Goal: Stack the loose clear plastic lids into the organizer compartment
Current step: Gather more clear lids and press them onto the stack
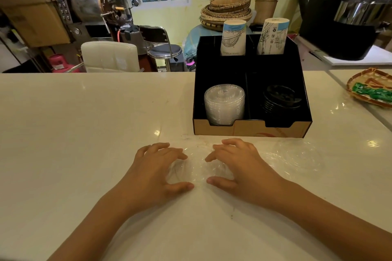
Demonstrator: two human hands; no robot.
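1. Lids (pixel 196 170), clear and loose, lie on the tabletop (pixel 84 123) just in front of the organizer (pixel 250 128); we cup them between our left hand (pixel 158 170) and right hand (pixel 237 167), fingers curled round their edges.
2. More loose lids (pixel 297 158) rest to the right, near the organizer's front wall.
3. The stack of clear lids (pixel 224 104) already fills its front-left compartment.
4. Our worry: these slick, nearly invisible lids could slip or fan apart if we squeeze unevenly.

A café: coffee roaster (pixel 89 4), counter (pixel 84 112), and organizer (pixel 250 131) of paper cups (pixel 233 37) and lids (pixel 223 104).
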